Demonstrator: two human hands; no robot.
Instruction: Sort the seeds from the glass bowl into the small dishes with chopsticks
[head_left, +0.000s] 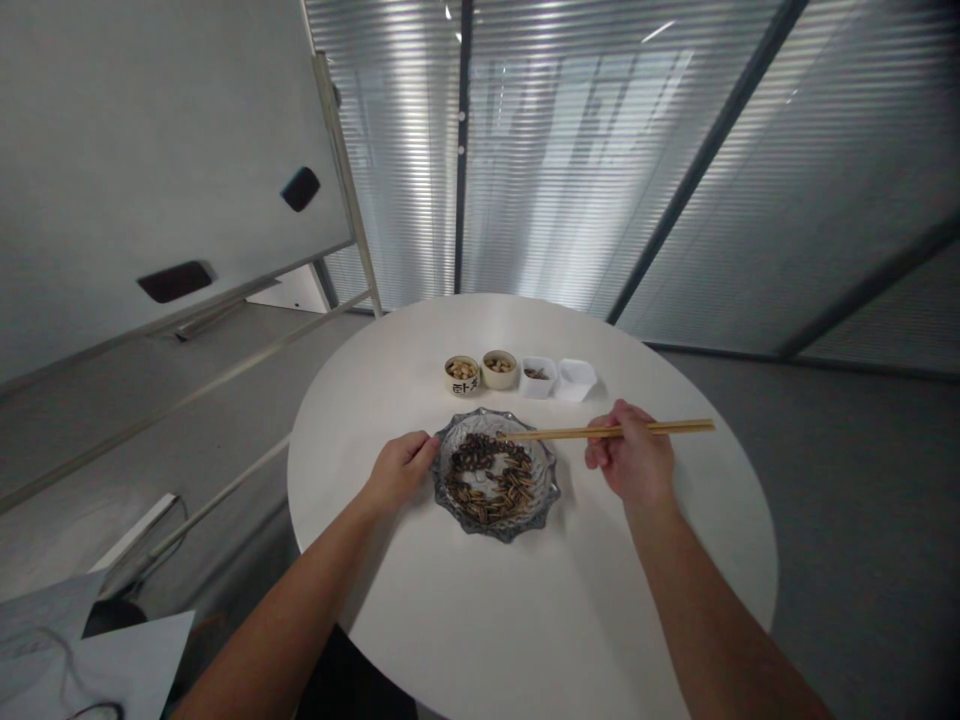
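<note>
A clear glass bowl (551, 490) with a scalloped rim stands on the table, holding dark seeds (474, 452) toward its far left and striped sunflower seeds (510, 492) nearer its front and right. My left hand (403, 467) is closed on the bowl's left rim, thumb on top. In my right hand (632, 455) is a pair of wooden chopsticks (566, 433), gripped near the middle and held almost level. Their tips are close together over the far part of the bowl, by the dark seeds. I cannot tell whether a seed is pinched between them.
Behind the bowl stand two round cream cups (462, 386) (499, 381) with pale nuts, a white square dish (537, 391) with a few seeds, and another white dish (576, 382). The round white table (480, 620) has a whiteboard (165, 130) to its left and glass partitions behind.
</note>
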